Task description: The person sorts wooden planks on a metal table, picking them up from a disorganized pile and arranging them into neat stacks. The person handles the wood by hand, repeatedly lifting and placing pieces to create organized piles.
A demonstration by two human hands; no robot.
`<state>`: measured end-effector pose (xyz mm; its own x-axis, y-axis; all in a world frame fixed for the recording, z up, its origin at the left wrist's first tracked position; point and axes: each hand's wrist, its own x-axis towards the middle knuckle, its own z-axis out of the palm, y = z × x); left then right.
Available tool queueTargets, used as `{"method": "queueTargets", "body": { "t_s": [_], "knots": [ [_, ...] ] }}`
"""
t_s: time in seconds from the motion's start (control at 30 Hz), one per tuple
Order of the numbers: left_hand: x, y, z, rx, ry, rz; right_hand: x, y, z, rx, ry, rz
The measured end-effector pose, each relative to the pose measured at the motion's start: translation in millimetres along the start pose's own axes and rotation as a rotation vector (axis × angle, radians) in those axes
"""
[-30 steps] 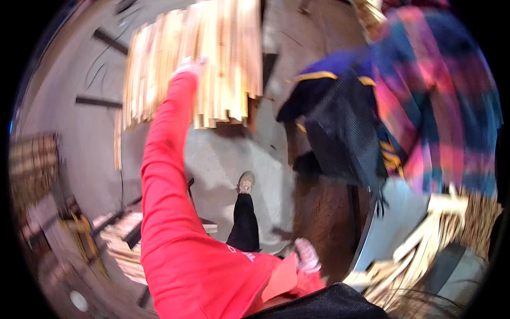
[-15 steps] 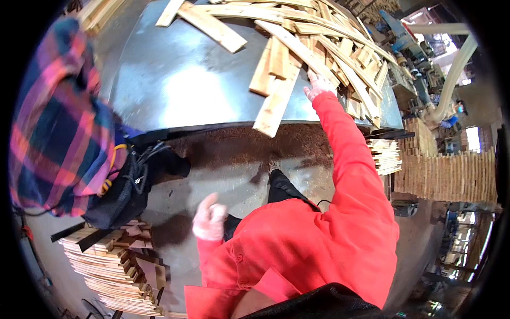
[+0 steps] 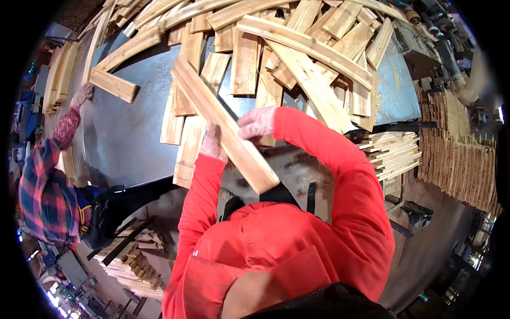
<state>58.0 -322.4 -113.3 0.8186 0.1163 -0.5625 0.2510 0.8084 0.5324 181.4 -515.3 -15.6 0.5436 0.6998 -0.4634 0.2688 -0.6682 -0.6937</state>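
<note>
One long wooden board (image 3: 223, 119) slants over the near edge of the metal table, its near end toward my body. My left hand (image 3: 213, 143), in a pale knit glove, holds its left edge. On the opposite edge my right hand (image 3: 257, 123), gloved too, closes on the board near its middle. The undersides of the fingers are partly hidden. Beneath and beyond lies a loose heap of boards (image 3: 303, 40), crossing at many angles. Another plank (image 3: 190, 154) sticks out past the table edge beside my left hand.
A co-worker in a plaid shirt (image 3: 50, 199) stands at the left, a gloved hand (image 3: 83, 94) at a narrow strip (image 3: 95, 48) on the metal table (image 3: 114, 143). Stacked boards stand lower left (image 3: 135, 266) and at the right (image 3: 393, 151), with a taller stack (image 3: 459, 165) beyond.
My right hand has come back from the heap, and my left hand has risen from beside my body. Both now hold a board. The view has shifted, and the co-worker appears farther left.
</note>
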Motion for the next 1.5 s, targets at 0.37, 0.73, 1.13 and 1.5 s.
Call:
{"method": "queueTargets", "body": {
  "t_s": [0.37, 0.73, 1.13, 1.5],
  "knots": [
    [-18.8, -37.3, 85.5, 0.37, 0.25, 0.012, -83.2, 177.8, -156.7, -0.525, 0.531, 0.565],
    [7.7, -78.1, 90.8, 0.266, 0.249, -0.235, -76.2, 68.2, -21.8, -0.481, 0.853, 0.784],
    [-6.6, -50.9, 74.9, -0.39, -0.039, -0.075, -86.4, -8.0, 15.6, -0.356, 0.224, 0.084],
    [53.9, -17.9, 47.7, 0.836, 0.249, 0.44, 90.3, 182.0, -412.1, -1.035, 0.576, 0.548]
  ]
}}
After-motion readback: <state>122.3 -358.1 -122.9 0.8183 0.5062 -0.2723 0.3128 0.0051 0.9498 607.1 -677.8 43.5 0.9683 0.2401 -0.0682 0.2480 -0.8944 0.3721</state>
